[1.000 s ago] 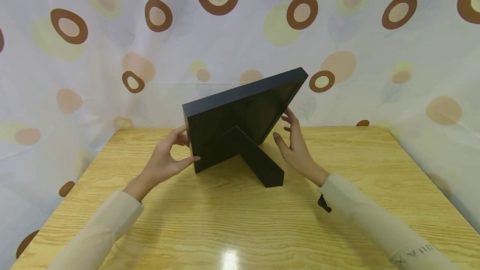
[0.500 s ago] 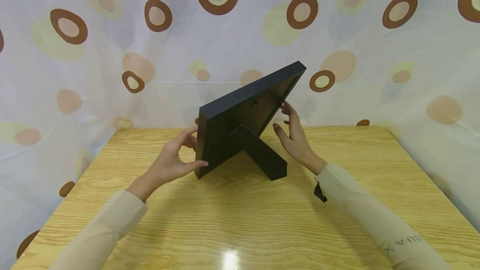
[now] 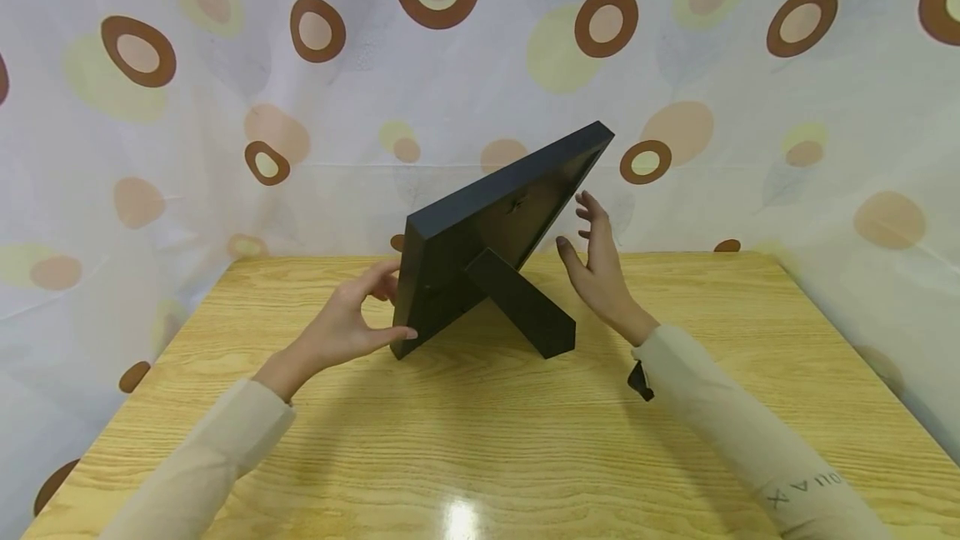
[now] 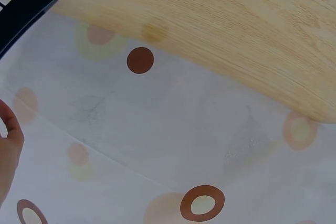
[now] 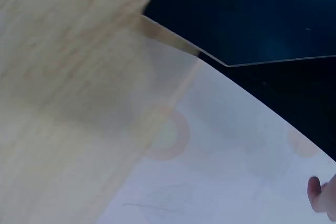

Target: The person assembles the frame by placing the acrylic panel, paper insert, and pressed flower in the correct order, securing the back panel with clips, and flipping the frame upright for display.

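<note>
A black picture frame (image 3: 450,282) stands on the table, turned at an angle, with its back toward me. Its easel leg (image 3: 525,307) is folded out and reaches down to the wood. My left hand (image 3: 337,323) pinches the frame's left side, thumb on the back edge and fingers partly hidden beyond it. Beside the right edge, my right hand (image 3: 606,282) is raised with relaxed fingers, a small gap from the frame. In the right wrist view the dark leg (image 5: 252,19) overlaps the frame's back, and a fingertip (image 5: 315,188) shows at lower right. The front of the frame is hidden.
The light wooden table (image 3: 450,440) ends at a pale curtain (image 3: 480,90) printed with brown, yellow and peach ovals, which hangs behind it and along both sides. A black strap end (image 3: 641,380) hangs from the right cuff.
The frame has turned, its left side moving right and toward me, and the left hand has moved with it. The right fingers have come away from the right edge.
</note>
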Motion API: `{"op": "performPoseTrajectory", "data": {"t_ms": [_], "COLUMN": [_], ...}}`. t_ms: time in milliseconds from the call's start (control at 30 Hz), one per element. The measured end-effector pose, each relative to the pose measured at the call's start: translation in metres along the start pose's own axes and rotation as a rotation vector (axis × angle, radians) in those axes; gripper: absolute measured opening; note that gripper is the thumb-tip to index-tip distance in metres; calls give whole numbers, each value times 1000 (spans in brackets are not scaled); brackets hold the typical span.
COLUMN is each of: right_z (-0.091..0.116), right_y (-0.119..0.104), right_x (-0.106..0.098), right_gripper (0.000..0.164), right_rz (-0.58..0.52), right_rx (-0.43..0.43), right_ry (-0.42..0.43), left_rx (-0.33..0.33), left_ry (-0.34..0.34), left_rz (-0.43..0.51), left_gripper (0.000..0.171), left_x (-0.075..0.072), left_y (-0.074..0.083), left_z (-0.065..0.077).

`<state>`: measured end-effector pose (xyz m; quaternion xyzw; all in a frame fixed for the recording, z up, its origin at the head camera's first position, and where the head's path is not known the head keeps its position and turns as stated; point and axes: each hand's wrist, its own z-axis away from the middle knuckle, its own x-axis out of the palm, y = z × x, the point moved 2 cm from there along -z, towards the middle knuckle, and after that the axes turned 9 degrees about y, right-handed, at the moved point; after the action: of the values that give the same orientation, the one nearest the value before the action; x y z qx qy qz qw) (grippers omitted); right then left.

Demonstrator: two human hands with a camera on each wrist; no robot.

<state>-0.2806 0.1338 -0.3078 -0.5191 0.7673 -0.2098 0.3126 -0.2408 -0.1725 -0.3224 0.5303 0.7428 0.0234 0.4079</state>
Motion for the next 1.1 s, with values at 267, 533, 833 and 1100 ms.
{"op": "performPoseTrajectory", "data": {"t_ms": [267,533,833,1100], "right_z": [-14,-24,-21,-23], "right_y": [-23,-42,-54,-53], "right_x": [-7,1,10,11], "right_gripper": [56,55,47,42], "right_rz": [-10,11,0,1], "right_rx": [-260,-520,-569,-579], "right_ry": [214,255,213,208], "left_rx": [-137,-188,-207,-186], "left_ry": [-111,-131,-158,-159], "left_rz": [-2,20,35,27], "left_gripper": [75,64,52,38], "left_x": [-8,-13,-10,-10], "left_y": [6,13,14,17], "left_z": [4,4,6,5]}}
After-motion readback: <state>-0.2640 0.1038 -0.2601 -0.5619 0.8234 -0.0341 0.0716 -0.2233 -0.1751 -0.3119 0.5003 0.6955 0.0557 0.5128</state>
